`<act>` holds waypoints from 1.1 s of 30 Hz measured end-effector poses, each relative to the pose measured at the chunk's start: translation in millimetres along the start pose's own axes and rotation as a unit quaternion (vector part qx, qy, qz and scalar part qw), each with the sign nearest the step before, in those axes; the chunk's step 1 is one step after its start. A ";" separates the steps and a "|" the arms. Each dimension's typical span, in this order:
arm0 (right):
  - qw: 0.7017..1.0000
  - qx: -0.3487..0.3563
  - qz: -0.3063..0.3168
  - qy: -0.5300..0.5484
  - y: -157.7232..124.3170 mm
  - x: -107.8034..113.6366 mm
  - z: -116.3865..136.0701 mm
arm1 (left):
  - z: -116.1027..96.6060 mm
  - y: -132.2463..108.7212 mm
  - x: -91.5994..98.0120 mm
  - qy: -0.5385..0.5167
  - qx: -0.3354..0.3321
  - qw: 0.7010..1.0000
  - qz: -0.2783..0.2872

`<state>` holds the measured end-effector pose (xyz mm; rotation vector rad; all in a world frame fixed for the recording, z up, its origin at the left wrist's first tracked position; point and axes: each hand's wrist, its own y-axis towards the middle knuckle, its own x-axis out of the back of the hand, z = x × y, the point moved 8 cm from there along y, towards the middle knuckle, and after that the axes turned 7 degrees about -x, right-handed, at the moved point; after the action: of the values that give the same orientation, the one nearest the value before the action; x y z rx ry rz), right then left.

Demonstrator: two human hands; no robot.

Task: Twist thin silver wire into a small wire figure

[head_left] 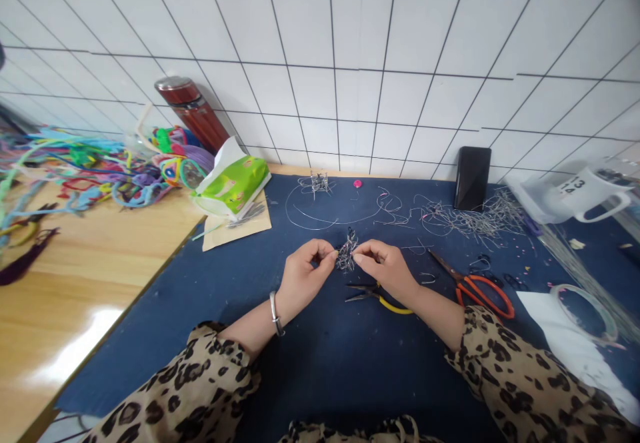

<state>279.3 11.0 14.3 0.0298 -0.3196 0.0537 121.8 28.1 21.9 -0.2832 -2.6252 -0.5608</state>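
Observation:
A small tangled bundle of silvery wire (347, 254) is held between both hands above the dark blue mat (310, 356). My left hand (306, 271) pinches its left side with thumb and forefinger. From the right, my right hand (387, 268) pinches the other side the same way. Fine details of the bundle are too small to make out. Pliers with yellow handles (373, 292) lie on the mat, partly hidden beneath my right hand. Orange-handled scissors (473, 286) rest just right of my right wrist.
Loose wire pieces (470, 220) are heaped by a black phone (472, 178) leaning on the wall. Another wire piece (319, 183) stands at the back. A tissue pack (233, 186), red thermos (195, 113) and coloured pipe cleaners (100, 170) are left; a white mug (585, 193) and tape roll (611, 323) right.

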 end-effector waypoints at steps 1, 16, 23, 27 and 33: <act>1.000 0.000 -0.001 -0.003 0.0 0.1 0.2 | 0.0 0.0 -0.1 0.001 0.000 1.000 0.001; 0.997 -0.023 -0.007 0.077 2.7 -1.8 -12.8 | 0.6 0.0 0.3 -0.002 0.005 1.000 -0.005; 1.000 0.008 -0.003 -0.012 2.0 -1.4 -6.0 | 6.2 0.5 1.0 -0.023 0.019 0.999 -0.012; 0.999 0.026 0.002 -0.022 2.9 -1.6 -4.6 | 7.7 0.2 0.4 -0.027 0.026 0.999 -0.006; 0.999 0.023 0.035 0.007 2.6 -5.0 -3.0 | 5.8 0.6 2.8 -0.024 0.017 1.000 -0.010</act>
<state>275.3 13.4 9.9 0.0636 -0.3063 0.1309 117.3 31.4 18.7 -0.2626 -2.6840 -0.5218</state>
